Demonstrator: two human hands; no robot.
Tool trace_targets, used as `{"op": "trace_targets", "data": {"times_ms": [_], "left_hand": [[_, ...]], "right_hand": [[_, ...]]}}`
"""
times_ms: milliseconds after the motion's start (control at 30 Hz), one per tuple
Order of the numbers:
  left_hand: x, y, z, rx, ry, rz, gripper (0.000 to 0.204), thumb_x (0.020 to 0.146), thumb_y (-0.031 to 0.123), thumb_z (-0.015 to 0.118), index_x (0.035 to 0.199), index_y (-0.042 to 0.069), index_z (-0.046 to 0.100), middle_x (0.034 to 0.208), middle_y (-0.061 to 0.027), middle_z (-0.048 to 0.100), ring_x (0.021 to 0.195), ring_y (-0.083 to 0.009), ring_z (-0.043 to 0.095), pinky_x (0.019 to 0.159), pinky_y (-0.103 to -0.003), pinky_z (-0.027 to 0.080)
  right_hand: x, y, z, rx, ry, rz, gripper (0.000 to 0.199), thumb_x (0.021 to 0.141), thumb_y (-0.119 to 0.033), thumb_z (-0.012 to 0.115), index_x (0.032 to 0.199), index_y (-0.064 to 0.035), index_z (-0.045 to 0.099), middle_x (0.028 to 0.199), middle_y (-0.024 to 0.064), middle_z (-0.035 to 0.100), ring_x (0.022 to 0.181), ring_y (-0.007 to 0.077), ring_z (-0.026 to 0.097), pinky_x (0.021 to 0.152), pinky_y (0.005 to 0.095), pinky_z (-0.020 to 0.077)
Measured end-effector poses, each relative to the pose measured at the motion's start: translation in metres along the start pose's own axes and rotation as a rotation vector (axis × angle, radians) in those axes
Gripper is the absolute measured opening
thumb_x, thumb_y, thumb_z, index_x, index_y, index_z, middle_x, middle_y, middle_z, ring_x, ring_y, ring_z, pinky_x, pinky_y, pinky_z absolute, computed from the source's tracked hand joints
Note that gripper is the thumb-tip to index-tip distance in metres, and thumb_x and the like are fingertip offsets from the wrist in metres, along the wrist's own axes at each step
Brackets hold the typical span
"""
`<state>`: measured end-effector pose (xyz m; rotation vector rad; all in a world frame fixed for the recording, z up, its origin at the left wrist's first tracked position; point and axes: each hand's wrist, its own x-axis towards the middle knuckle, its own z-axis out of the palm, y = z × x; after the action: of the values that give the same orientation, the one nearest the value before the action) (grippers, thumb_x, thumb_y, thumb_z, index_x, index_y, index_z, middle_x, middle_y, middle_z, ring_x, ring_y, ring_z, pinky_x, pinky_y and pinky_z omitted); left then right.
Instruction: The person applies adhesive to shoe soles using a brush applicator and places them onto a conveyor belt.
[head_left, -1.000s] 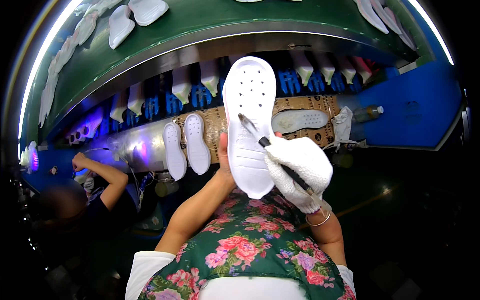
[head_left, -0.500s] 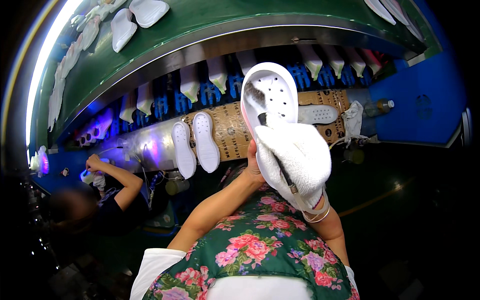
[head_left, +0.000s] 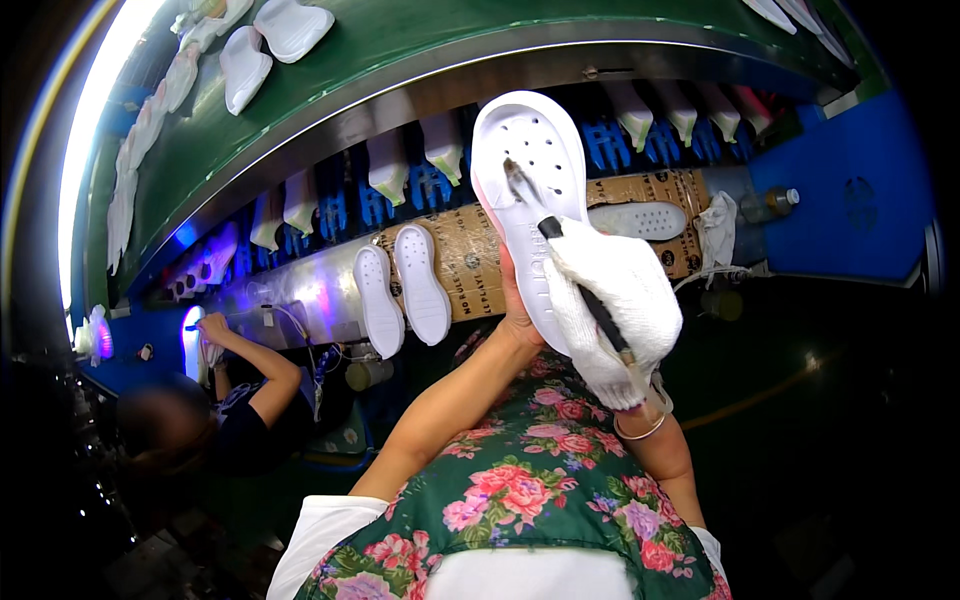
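Observation:
My bare left hand is wrapped round the left edge of a long white shoe sole, held up before me with its row of small dark holes at the far end. In a white knitted glove, my right hand grips a thin brush with a dark handle. The brush's dark bristles lie over the sole's upper face, close to the holes. Part of the sole's lower half is hidden behind the glove, and so are most of my right fingers. Part of my left hand is behind the sole.
On the bench's cardboard lie a pair of white soles and another sole. White shoe parts hang in a row from blue holders. A rag and a bottle are at the right. A co-worker's arm reaches in at left.
The brush tip has come into plain sight as my gloved hand moved slightly right and down. The sole has shifted up and a little left; the dark smear on it no longer shows.

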<state>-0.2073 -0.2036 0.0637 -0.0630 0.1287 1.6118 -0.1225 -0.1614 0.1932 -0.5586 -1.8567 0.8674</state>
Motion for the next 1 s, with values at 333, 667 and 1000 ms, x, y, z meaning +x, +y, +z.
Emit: {"op": "trace_targets", "data": {"times_ms": [333,667,1000], "left_hand": [[0.007,0.02,0.017,0.143,-0.121,0.107,0.116,0.075,0.091,0.049,0.151,0.005,0.035,0.14,-0.0251,0.053,0.126,-0.0384,0.057,0.105,-0.052,0.05],[0.023,0.033,0.03,0.041,-0.22,0.036,0.119,0.069,0.095,0.049,0.141,0.001,0.042,0.126,-0.0275,0.058,0.107,-0.0486,0.064,0.089,-0.062,0.055],[0.025,0.053,0.031,0.122,-0.357,-0.084,0.125,0.066,0.096,0.052,0.147,0.002,0.038,0.131,-0.0276,0.056,0.107,-0.048,0.063,0.088,-0.063,0.055]], "right_hand": [[0.001,0.015,-0.014,-0.022,-0.081,-0.191,0.029,0.073,0.003,0.077,0.102,-0.0016,0.076,0.102,0.0152,0.075,0.088,0.0292,0.072,0.078,0.0369,0.0562],[-0.011,0.024,-0.016,-0.012,-0.118,-0.228,0.023,0.076,0.002,0.076,0.098,-0.0012,0.075,0.098,0.0144,0.075,0.084,0.0286,0.071,0.074,0.036,0.0554],[-0.013,0.024,-0.024,0.033,-0.237,-0.23,0.025,0.073,-0.002,0.079,0.098,-0.0034,0.075,0.097,0.0136,0.075,0.08,0.0272,0.071,0.072,0.0351,0.0543]]}}
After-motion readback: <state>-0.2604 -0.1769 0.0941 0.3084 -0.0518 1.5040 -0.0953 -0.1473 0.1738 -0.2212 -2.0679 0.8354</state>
